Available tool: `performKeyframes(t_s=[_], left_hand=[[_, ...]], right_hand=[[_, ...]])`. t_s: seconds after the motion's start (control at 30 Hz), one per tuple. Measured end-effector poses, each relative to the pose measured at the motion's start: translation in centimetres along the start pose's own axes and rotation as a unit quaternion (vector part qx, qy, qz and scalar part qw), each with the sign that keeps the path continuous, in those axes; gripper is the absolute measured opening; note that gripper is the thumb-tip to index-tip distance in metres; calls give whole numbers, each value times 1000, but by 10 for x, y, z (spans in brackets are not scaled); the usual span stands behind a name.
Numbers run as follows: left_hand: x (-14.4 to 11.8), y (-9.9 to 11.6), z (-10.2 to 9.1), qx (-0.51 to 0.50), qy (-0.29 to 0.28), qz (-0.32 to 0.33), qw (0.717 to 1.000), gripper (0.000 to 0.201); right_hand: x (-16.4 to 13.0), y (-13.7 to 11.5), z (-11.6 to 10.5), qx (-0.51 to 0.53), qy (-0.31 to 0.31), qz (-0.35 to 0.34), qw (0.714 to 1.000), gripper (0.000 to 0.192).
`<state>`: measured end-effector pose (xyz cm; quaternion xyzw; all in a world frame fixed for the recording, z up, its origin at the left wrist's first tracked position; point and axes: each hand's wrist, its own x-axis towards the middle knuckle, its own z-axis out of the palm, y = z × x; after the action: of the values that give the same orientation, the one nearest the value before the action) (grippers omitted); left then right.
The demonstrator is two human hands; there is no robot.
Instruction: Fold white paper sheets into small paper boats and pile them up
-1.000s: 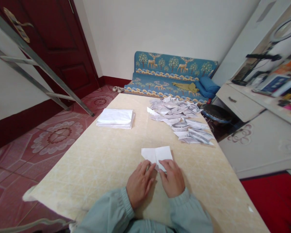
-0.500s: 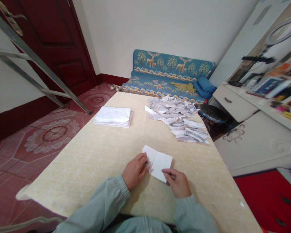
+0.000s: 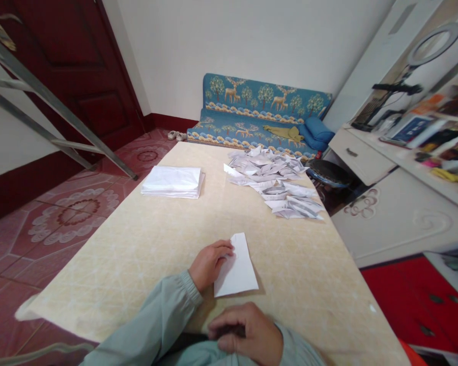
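A folded white paper (image 3: 237, 267) lies on the beige table (image 3: 156, 239) in front of me, turned so its long side runs away from me. My left hand (image 3: 209, 263) rests on its left edge and pins it down with the fingertips. My right hand (image 3: 248, 333) is pulled back to the near table edge, off the paper, fingers curled with nothing visible in them. Both arms wear pale green sleeves.
A stack of flat white sheets (image 3: 172, 181) sits at the far left of the table. A heap of folded paper pieces (image 3: 275, 185) spreads over the far right. Beyond are a blue patterned sofa (image 3: 259, 114), a ladder (image 3: 57, 117) at left and white cabinets (image 3: 389, 203) at right.
The paper was turned from lying crosswise to lengthwise. My right hand let go of it and drew back toward my body; my left hand stayed on its left edge.
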<state>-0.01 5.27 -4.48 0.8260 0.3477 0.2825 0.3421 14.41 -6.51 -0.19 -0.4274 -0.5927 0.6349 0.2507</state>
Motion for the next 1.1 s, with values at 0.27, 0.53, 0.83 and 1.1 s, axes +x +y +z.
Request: performKeyframes(t_s=[0.27, 0.53, 0.83, 1.1], left_hand=[[13, -13, -5, -69, -103, 74, 990, 32], [33, -12, -8, 56, -132, 93, 985, 25], [19, -4, -20, 124, -128, 111, 978, 36], [18, -3, -21, 118, -128, 94, 980, 47]], right_hand=[[-11, 9, -54, -206, 256, -26, 944, 23], [-11, 24, 0, -371, 111, 58, 920, 41], [-1, 13, -52, -285, 251, -30, 925, 19], [70, 19, -114, -394, 362, 15, 845, 33]])
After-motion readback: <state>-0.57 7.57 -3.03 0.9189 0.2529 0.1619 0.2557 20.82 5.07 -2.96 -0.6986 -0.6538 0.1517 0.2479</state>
